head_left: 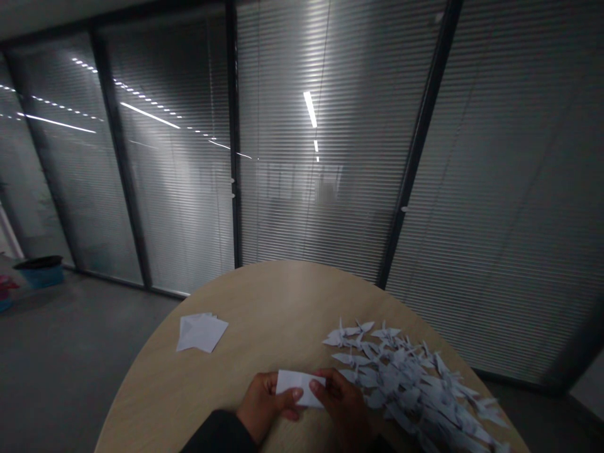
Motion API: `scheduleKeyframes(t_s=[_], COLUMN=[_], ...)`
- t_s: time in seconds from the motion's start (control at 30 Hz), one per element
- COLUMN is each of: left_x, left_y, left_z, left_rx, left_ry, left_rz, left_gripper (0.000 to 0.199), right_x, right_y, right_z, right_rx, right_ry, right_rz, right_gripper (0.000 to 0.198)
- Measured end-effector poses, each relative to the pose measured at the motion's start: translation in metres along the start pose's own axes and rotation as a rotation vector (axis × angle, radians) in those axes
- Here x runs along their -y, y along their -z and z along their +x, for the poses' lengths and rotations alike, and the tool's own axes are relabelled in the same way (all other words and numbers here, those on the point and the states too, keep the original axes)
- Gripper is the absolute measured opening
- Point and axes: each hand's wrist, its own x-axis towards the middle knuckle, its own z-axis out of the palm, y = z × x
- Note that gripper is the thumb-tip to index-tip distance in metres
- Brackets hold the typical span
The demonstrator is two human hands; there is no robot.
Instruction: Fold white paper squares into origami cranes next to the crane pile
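Note:
A small folded sheet of white paper (302, 380) is held low over the near part of the round table. My left hand (268, 399) grips its left side, with the thumb lying across the front. On the right side my right hand (340, 397) pinches it, thumb in front and fingers behind. Close beside my right hand spreads a heap of folded white paper cranes (406, 371). Farther off to the left lies a loose stack of flat white paper sheets (202, 331), touched by neither hand.
The round wooden table (283, 302) has its far edge near a glass partition with blinds (321, 207). A blue bin with a dark liner (41, 272) stands on the grey floor at the far left, near a red item (5, 286) at the frame's edge.

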Motion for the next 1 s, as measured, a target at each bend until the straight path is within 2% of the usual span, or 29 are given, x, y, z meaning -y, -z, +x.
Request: scheduleKeyframes(t_s=[0.27,0.43,0.5,0.7,0.8,0.9,1.0], left_x=[-0.001,-0.006,-0.007,-0.001,0.003,0.003,0.001], left_y=[0.0,0.002,0.002,0.003,0.002,0.001,0.0], left_z=[0.003,0.006,0.006,0.006,0.004,0.004,0.005], left_rx=[-0.078,-0.244,-0.268,-0.237,-0.209,-0.19,-0.148], left_ry=[0.005,-0.094,-0.131,-0.17,-0.177,-0.166,-0.121], left_rz=[0.059,0.072,0.058,0.207,0.239,0.197,0.079], left_gripper=[0.048,0.047,0.046,0.032,0.028,0.03,0.041], right_x=[0.003,0.002,0.0,-0.006,-0.005,-0.002,0.003], right_y=[-0.003,-0.009,-0.011,-0.012,-0.012,-0.01,-0.006], right_z=[-0.002,-0.002,-0.003,-0.004,-0.004,-0.004,-0.004], right_rx=[-0.033,0.09,0.154,0.252,0.247,0.198,0.159], right_ry=[0.009,0.005,-0.011,-0.018,-0.029,-0.017,0.002], right_rz=[-0.034,0.015,0.018,0.053,0.036,-0.003,-0.023], right_gripper=[0.029,0.023,0.021,0.024,0.027,0.028,0.03])
